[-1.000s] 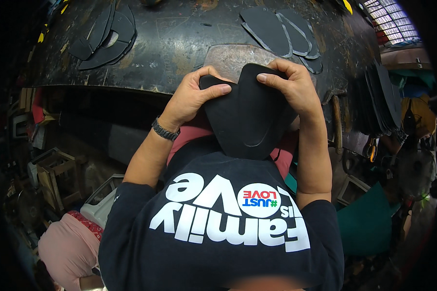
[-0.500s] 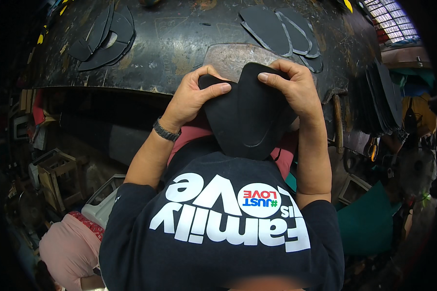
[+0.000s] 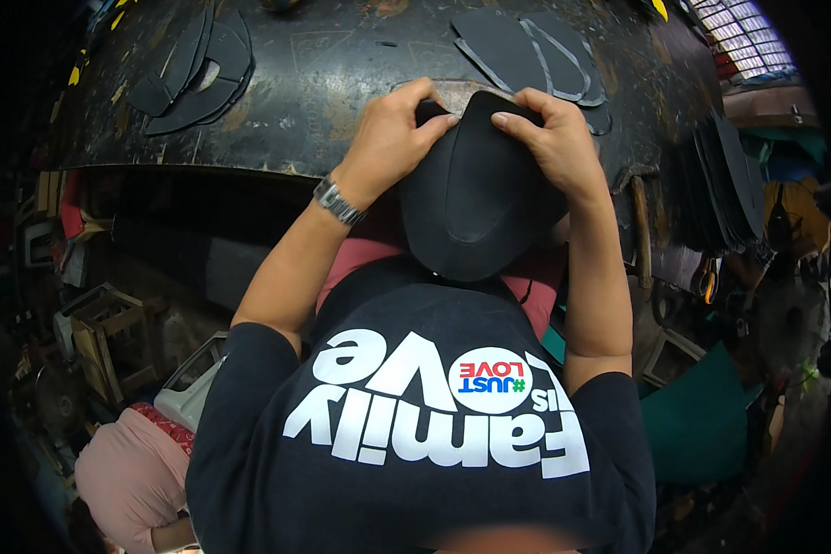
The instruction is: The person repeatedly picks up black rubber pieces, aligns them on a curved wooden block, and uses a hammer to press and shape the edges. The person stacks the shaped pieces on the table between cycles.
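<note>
A black shoe upper (image 3: pixel 478 198), smooth and bent into a rounded toe-like shape, hangs between my hands above my lap. My left hand (image 3: pixel 390 140) pinches its upper left edge, thumb on the near face and the other fingers curled behind. At the upper right edge, my right hand (image 3: pixel 560 146) grips it the same way. The two top edges meet or overlap between my thumbs; which of these I cannot tell. Behind the upper, a pale slab (image 3: pixel 456 95) on the table shows only in part.
On the dark worktable (image 3: pixel 314 120) lie cut black pieces (image 3: pixel 203 78) at left and grey-edged black pieces (image 3: pixel 531 60) at right. A stack of black sheets (image 3: pixel 725 185) hangs at the right. A hammer (image 3: pixel 642 222) hangs by the table edge, near orange-handled scissors (image 3: pixel 708 282). Another person (image 3: pixel 138 471) is lower left.
Both hands have risen slightly toward the table, lifting the upper. Its top edges have been drawn closer together, and its body has become more rounded.
</note>
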The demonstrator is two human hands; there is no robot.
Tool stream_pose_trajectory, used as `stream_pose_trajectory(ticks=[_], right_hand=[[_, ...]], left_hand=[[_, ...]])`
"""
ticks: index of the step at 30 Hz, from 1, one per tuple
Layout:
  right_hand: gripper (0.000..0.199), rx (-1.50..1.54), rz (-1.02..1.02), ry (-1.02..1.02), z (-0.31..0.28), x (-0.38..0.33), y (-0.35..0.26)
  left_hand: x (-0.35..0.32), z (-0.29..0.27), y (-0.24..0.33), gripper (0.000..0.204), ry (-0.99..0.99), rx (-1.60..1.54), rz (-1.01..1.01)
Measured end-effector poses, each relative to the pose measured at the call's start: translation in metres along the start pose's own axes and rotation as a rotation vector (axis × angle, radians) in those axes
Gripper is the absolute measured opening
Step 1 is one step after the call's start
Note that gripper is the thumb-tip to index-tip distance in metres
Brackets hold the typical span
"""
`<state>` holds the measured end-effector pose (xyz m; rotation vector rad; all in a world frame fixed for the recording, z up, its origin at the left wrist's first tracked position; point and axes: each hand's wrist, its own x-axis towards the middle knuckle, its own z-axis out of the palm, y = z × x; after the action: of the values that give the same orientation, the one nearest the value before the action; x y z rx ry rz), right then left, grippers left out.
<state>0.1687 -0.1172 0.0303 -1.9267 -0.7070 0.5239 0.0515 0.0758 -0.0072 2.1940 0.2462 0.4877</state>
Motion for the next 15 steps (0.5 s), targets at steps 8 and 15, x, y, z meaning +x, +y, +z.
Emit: stream_pose_trajectory(ticks=[8, 15], right_hand=[[0.033, -0.682, -0.413, 0.509, 0.027, -0.005, 0.013], [0.039, -0.627, -0.564, 0.155, 0.043, -0.027, 0.016]], left_hand=[[0.027, 0.001, -0.013, 0.042, -0.076, 0.237, 0.053], [0.035, 0.001, -0.024, 0.063, -0.096, 0.160, 0.043]])
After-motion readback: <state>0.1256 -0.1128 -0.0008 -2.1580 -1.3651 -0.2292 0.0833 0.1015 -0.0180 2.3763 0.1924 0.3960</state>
